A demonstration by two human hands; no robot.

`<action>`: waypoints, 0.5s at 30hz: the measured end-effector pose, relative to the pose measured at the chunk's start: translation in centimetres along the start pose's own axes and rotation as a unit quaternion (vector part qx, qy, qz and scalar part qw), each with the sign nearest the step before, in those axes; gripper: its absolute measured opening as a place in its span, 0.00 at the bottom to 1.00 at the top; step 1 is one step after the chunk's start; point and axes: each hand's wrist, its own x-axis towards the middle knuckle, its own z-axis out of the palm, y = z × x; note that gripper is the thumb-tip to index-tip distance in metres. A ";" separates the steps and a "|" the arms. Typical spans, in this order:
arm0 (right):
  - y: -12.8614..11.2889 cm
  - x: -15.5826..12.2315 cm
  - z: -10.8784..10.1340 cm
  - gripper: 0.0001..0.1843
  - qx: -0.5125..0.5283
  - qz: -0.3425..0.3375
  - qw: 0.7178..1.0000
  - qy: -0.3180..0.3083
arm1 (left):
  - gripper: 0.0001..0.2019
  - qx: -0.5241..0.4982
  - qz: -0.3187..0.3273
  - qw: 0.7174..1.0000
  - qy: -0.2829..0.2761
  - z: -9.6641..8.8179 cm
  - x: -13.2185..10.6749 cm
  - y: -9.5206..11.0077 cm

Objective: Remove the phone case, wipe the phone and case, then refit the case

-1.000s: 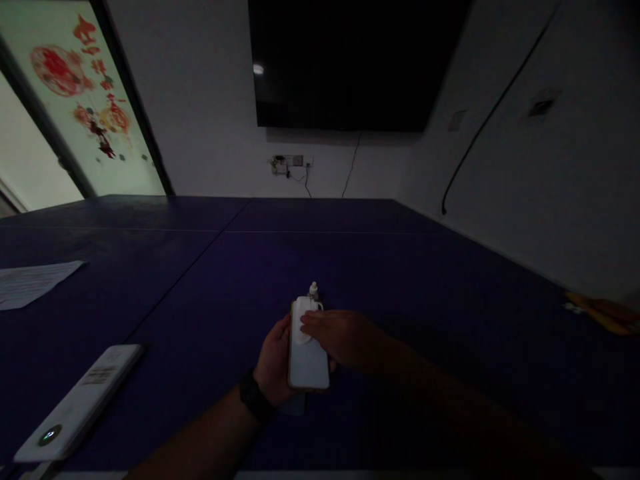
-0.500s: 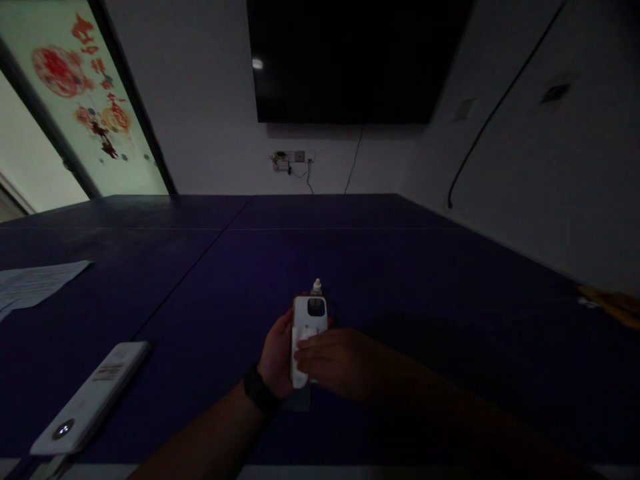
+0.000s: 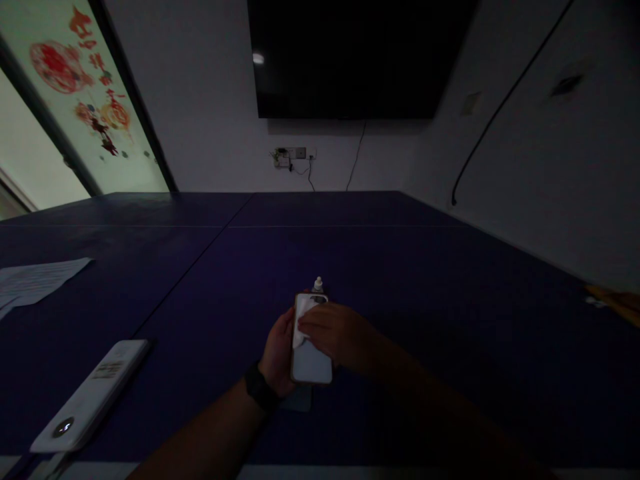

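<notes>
My left hand [image 3: 278, 353] grips a phone in a white case [image 3: 311, 362], back side up, just above the dark blue table [image 3: 400, 280]. My right hand [image 3: 334, 333] presses a small white cloth [image 3: 299, 332] flat against the upper half of the phone, fingers curled over it. A small white dropper bottle [image 3: 317, 285] stands upright on the table right behind the phone. A dark watch sits on my left wrist. The room is dim.
A white remote-like device [image 3: 90, 395] lies at the near left edge. A sheet of paper [image 3: 35, 279] lies farther left. A dark wall screen [image 3: 350, 60] hangs ahead above a wall socket. Something orange [image 3: 613, 300] rests at the right table edge.
My right hand with the cloth slid down the phone toward me, then back up to its upper half. The left hand kept its hold on the phone.
</notes>
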 end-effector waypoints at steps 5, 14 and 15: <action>0.8 0.2 0.2 0.10 -0.002 0.045 0.998 0.031 | 0.14 -0.008 -0.022 1.000 0.007 -0.2 -0.2 -0.1; -1.6 -0.4 0.1 0.05 0.050 -0.034 0.998 -0.032 | 0.13 -0.011 0.020 0.999 0.039 0.6 -0.2 0.2; -1.4 -0.4 0.1 0.06 0.038 -0.004 0.999 -0.024 | 0.13 -0.018 0.013 0.999 0.034 0.6 -0.3 0.0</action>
